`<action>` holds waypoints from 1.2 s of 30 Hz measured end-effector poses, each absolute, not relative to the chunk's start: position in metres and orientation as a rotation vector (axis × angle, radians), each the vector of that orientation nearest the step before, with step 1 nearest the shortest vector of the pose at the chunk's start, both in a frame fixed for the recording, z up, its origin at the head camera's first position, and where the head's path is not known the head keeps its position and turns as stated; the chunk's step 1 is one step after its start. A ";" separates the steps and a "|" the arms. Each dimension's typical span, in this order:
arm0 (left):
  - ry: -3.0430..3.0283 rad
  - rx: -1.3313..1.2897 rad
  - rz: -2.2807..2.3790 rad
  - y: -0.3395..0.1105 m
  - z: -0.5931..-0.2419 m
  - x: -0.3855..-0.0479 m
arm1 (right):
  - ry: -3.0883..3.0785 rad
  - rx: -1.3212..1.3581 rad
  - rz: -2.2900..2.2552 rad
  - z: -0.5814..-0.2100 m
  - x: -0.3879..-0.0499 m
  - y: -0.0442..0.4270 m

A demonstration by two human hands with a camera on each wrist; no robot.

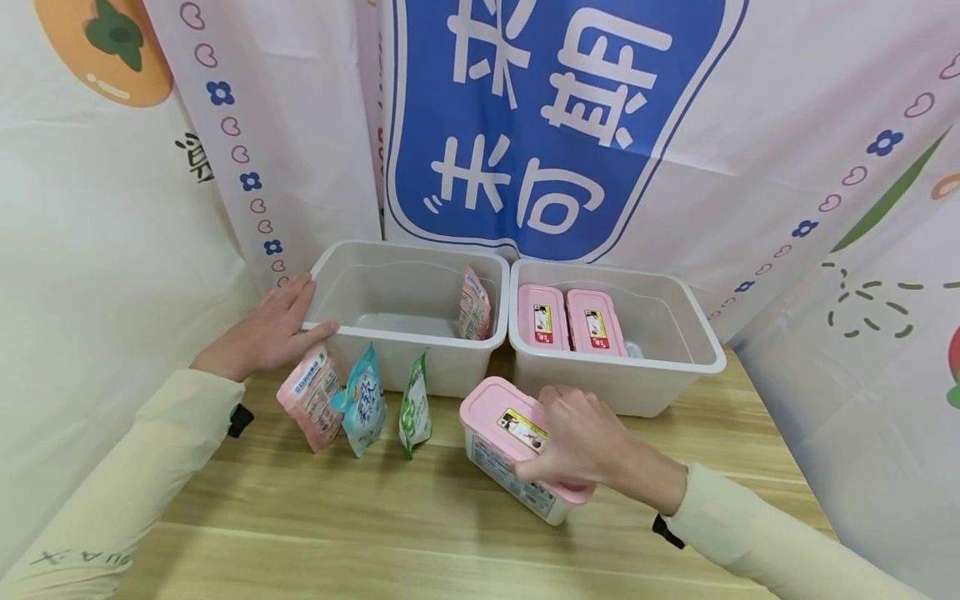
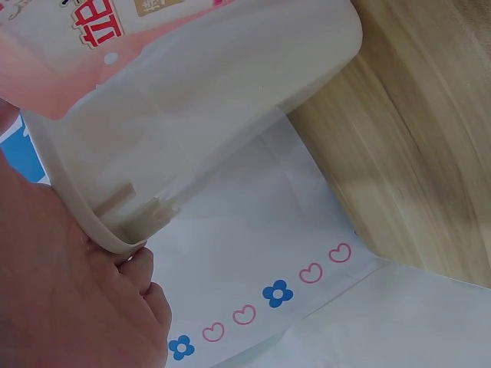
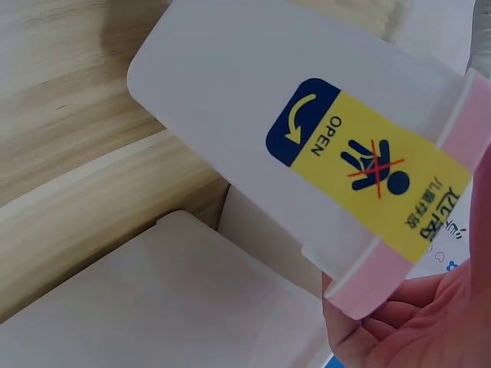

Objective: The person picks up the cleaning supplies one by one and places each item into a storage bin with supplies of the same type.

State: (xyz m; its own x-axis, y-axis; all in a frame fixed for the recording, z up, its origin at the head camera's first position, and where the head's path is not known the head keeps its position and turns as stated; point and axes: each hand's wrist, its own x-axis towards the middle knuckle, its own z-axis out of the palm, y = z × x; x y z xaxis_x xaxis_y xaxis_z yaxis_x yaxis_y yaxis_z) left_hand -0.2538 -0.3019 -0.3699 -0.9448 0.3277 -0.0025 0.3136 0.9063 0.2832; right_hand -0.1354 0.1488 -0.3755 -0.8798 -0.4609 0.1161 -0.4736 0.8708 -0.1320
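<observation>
The right hand (image 1: 581, 437) grips the pink lid of a white box (image 1: 513, 475), which is tilted in front of the two bins. In the right wrist view, fingers (image 3: 406, 307) curl at the lid edge of that box (image 3: 253, 100), beside its yellow OPEN label. The left hand (image 1: 270, 329) holds the left end of the left grey bin (image 1: 420, 362); in the left wrist view, the hand (image 2: 84, 284) has its fingers curled around the bin's rim (image 2: 115, 244). Close to that hand is a pink pouch (image 1: 313, 400), with a blue pouch (image 1: 365, 404) and a green pouch (image 1: 415, 408) to its right.
One pink pouch (image 1: 474, 307) stands inside the left bin at its right end. The right grey bin (image 1: 600, 387) contains two pink-lidded boxes (image 1: 543, 317) at its left side. Both bins stand side by side on a wooden table (image 1: 337, 517), against a printed cloth (image 1: 315, 108).
</observation>
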 end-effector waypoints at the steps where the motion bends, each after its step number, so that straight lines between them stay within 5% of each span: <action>1: 3.018 0.506 0.434 -0.302 -0.370 -0.254 | -2.956 0.745 0.246 -0.375 -0.135 0.149; 36: 3.017 0.525 0.401 -0.303 -0.369 -0.255 | -2.964 0.714 0.368 -0.326 -0.116 0.185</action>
State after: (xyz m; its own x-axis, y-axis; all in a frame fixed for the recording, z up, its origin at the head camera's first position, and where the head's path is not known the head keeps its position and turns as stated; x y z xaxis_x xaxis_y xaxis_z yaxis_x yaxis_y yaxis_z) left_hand -0.2548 -0.3031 -0.3690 -0.9408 0.3390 -0.0074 0.3253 0.9084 0.2625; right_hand -0.1156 0.1850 -0.3258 -0.8895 -0.4400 0.1234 -0.4568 0.8633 -0.2146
